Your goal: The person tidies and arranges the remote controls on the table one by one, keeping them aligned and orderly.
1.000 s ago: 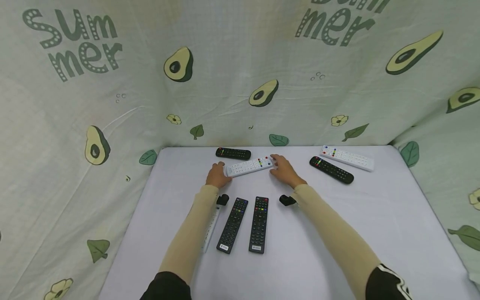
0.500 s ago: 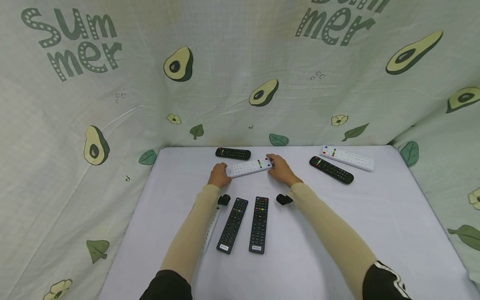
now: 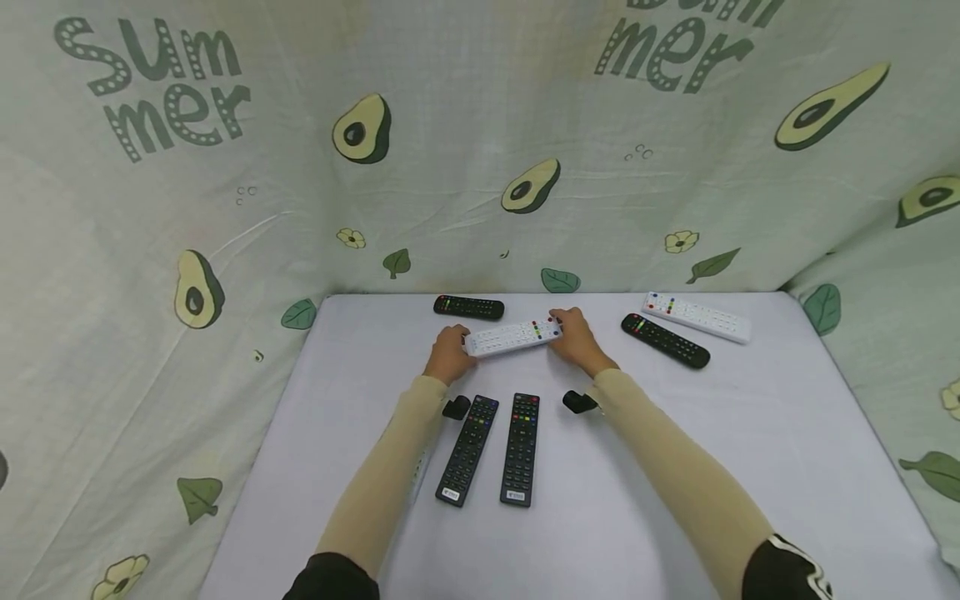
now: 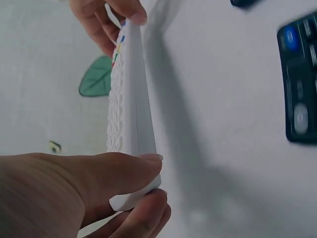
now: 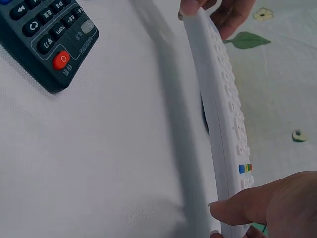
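A white remote control (image 3: 513,337) with coloured buttons spans the gap between my two hands, over the far middle of the table. My left hand (image 3: 449,354) grips its left end, thumb on the near edge and fingers beneath, as the left wrist view shows. At the other end, by the coloured buttons, my right hand (image 3: 577,340) pinches it between thumb and fingers. The remote's shadow falls on the cloth beside it in both wrist views. Just behind lies a black remote (image 3: 468,307).
Two black remotes, one slanted (image 3: 467,451) and one straight (image 3: 520,450), lie in front. Another white remote (image 3: 420,471) is mostly hidden under the left sleeve. At the back right rest a black remote (image 3: 665,341) and a white one (image 3: 697,317). A printed curtain (image 3: 442,108) hangs behind the table.
Both hands close on the white remote's ends, then shift slightly to the right with it. The remote looks raised from the table. The other remotes have stayed in place.
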A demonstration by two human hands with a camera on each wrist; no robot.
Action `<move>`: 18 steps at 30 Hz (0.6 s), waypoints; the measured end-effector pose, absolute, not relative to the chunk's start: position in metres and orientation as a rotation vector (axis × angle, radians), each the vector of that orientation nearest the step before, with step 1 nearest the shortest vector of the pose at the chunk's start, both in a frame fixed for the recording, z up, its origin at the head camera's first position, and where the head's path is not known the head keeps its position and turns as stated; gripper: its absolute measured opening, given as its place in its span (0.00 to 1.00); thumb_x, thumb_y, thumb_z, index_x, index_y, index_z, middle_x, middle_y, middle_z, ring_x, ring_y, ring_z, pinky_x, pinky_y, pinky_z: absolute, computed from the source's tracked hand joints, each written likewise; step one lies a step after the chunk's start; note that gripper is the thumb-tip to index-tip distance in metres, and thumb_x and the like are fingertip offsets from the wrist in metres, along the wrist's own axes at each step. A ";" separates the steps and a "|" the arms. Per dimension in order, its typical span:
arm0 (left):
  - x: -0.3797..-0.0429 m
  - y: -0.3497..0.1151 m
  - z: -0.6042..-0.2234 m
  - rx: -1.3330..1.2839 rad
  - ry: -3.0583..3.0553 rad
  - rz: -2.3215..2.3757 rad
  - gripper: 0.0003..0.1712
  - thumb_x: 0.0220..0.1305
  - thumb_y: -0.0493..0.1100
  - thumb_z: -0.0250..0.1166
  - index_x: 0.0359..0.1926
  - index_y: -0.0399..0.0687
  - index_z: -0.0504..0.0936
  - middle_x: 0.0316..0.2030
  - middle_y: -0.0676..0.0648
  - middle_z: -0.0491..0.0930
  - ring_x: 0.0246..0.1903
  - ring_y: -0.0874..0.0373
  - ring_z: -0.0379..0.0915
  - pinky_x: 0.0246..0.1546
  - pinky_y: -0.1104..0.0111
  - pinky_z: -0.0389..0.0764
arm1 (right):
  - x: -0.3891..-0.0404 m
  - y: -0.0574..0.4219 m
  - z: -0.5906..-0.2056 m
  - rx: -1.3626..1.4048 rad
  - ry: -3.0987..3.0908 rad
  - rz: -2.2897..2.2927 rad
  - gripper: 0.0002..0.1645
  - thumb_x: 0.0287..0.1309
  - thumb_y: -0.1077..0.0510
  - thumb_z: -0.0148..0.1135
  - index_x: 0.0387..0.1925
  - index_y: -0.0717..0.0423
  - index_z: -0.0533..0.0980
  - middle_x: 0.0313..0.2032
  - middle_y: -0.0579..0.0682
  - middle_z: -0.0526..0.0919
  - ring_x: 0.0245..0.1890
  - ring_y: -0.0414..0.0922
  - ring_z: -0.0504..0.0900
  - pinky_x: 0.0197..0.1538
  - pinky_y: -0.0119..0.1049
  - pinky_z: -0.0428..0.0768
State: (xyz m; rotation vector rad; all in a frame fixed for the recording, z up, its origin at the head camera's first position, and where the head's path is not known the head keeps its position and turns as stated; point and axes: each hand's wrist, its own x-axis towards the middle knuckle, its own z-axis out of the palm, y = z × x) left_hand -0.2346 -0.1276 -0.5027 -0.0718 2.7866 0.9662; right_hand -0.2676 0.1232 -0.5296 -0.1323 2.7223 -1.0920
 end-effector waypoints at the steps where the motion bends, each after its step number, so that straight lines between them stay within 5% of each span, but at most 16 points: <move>1: -0.233 -0.125 -0.502 -0.064 2.783 0.972 0.35 0.60 0.30 0.76 0.68 0.31 0.76 0.55 0.34 0.79 0.54 0.44 0.79 0.57 0.56 0.82 | -0.266 0.126 -0.527 -0.130 2.723 -1.082 0.40 0.63 0.72 0.63 0.75 0.73 0.63 0.63 0.73 0.67 0.63 0.64 0.73 0.69 0.55 0.75; 10: -0.213 -0.103 -0.494 0.042 2.712 1.088 0.31 0.59 0.28 0.75 0.64 0.31 0.79 0.57 0.35 0.78 0.47 0.48 0.80 0.49 0.60 0.85 | -0.250 0.159 -0.512 -0.194 2.731 -1.060 0.34 0.58 0.72 0.64 0.67 0.75 0.70 0.61 0.74 0.72 0.61 0.66 0.75 0.65 0.57 0.76; 18: -0.200 -0.087 -0.499 0.079 2.705 1.171 0.21 0.61 0.30 0.74 0.56 0.31 0.85 0.51 0.36 0.86 0.46 0.46 0.85 0.46 0.56 0.88 | -0.237 0.178 -0.511 -0.210 2.737 -1.047 0.24 0.57 0.72 0.66 0.56 0.77 0.78 0.51 0.71 0.84 0.45 0.58 0.83 0.51 0.50 0.84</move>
